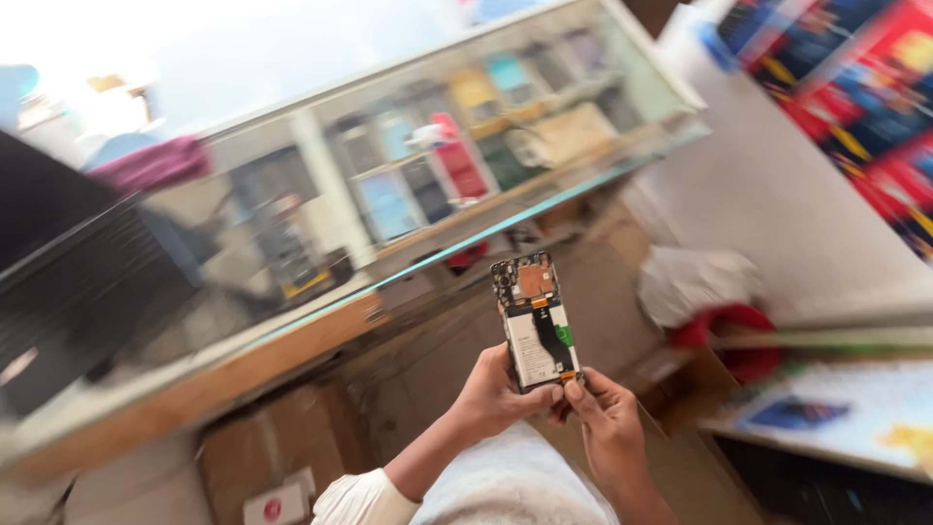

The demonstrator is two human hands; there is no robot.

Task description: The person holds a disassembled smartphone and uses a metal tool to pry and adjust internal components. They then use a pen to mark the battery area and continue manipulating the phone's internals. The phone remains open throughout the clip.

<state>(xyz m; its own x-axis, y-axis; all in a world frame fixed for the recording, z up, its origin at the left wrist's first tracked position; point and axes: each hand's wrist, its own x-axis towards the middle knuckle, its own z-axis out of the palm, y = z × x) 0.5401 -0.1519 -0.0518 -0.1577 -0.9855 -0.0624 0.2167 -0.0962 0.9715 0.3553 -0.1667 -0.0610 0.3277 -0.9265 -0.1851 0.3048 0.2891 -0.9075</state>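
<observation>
Both hands' fingers point(556, 394) grip the opened phone point(535, 321) upright, camera end up.

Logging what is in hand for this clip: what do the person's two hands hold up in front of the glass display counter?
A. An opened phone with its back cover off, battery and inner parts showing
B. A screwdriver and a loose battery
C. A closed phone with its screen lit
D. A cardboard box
A: the left hand and right hand grip the lower end of the opened phone, whose white battery and inner parts are exposed.
</observation>
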